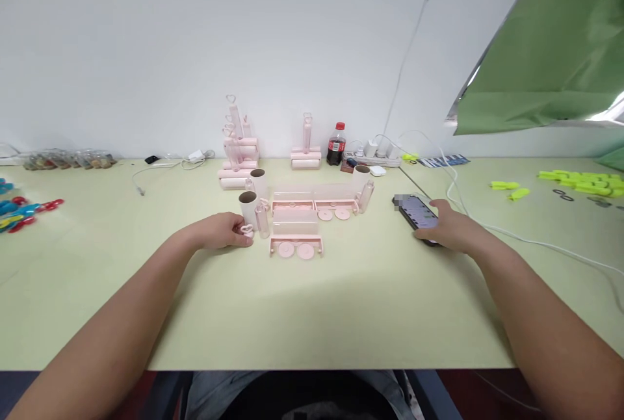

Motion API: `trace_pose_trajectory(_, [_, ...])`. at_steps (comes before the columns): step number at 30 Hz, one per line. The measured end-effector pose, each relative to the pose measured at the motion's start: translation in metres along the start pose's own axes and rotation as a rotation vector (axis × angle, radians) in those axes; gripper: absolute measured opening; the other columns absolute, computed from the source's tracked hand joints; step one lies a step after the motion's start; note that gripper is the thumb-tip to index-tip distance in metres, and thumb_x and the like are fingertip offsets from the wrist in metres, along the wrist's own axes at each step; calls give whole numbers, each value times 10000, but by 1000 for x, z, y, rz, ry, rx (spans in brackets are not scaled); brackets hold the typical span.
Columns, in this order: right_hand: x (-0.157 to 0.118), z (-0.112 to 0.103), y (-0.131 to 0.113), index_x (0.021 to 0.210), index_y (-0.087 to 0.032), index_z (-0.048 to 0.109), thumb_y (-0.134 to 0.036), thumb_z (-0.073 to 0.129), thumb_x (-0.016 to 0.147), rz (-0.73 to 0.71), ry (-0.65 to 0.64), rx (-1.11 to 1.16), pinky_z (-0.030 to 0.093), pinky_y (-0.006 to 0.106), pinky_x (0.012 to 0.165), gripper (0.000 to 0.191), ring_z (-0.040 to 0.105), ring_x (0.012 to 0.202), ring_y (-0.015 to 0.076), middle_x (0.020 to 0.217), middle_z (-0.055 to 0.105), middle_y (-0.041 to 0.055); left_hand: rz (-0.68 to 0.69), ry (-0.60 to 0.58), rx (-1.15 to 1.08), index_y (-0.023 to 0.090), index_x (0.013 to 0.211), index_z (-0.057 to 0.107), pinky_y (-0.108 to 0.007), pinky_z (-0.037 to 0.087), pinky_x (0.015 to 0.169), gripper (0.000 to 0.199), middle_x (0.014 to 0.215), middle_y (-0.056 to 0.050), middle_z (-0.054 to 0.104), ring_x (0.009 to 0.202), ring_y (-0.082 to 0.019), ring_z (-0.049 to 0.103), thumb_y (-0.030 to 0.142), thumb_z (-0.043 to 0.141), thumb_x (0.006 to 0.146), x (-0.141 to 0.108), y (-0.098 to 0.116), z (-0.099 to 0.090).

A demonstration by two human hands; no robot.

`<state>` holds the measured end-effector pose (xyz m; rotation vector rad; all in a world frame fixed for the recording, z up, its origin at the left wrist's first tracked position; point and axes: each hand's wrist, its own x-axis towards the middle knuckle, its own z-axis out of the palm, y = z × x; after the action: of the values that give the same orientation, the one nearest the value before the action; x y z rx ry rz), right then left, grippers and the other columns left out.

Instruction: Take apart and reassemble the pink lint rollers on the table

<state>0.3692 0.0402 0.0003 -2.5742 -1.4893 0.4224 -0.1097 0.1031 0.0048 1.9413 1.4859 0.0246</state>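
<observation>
My left hand [225,230] rests on the table with its fingers closed about a small pink heart-topped handle piece [247,229]. Just behind it stand a white roll with a brown cardboard core [248,210] and a clear pink tube [262,220]. To the right lies a pink lint-roller frame with a clear cover [295,225], two round pink discs [286,249] in front of it. My right hand [446,228] grips the near end of a smartphone [418,213] by its edges. The phone's screen is lit and faces up.
Assembled pink lint rollers [238,153] stand by the wall, near a cola bottle [336,145] and a power strip [373,160]. A white cable [517,238] crosses the table on the right. Yellow-green pieces [585,183] lie far right, red and blue ones [24,212] far left.
</observation>
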Motion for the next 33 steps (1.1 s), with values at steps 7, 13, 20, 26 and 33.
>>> trace_pose_trajectory(7, [5,-16,31,1382,-255,335,-444,655,722,22,-116,395,458,353,781,758,582,980,284,1189,594,145,19,-13,-6,219,684,482,-275,313,558,478,634,3,493,560,-158,460,636,685,567,1,-1,0])
trace_pose_trajectory(13, [6,-20,38,1329,-275,387,-352,703,628,-40,-191,427,465,366,749,773,595,905,277,1185,577,147,35,-45,21,219,711,450,-264,312,561,442,677,6,475,575,-146,432,601,660,635,4,-6,0])
trace_pose_trajectory(20, [0,-20,31,1338,-265,397,-358,692,671,-33,-176,349,450,367,824,735,590,955,277,1230,558,152,37,-66,13,218,725,422,-261,304,561,425,695,4,449,583,-141,403,571,651,671,5,-8,0])
trace_pose_trajectory(26, [10,-16,38,1360,-257,402,-406,639,734,-20,-149,376,471,328,731,685,578,971,266,1223,573,137,36,-56,8,215,715,431,-263,300,567,432,688,8,458,580,-138,408,572,663,649,3,-7,-1])
trace_pose_trajectory(33, [16,-9,35,1413,-309,367,-432,687,720,31,-121,369,471,291,740,774,592,975,233,1258,570,84,32,-65,23,213,724,447,-264,298,573,404,679,11,465,583,-139,419,553,655,660,3,-6,-1])
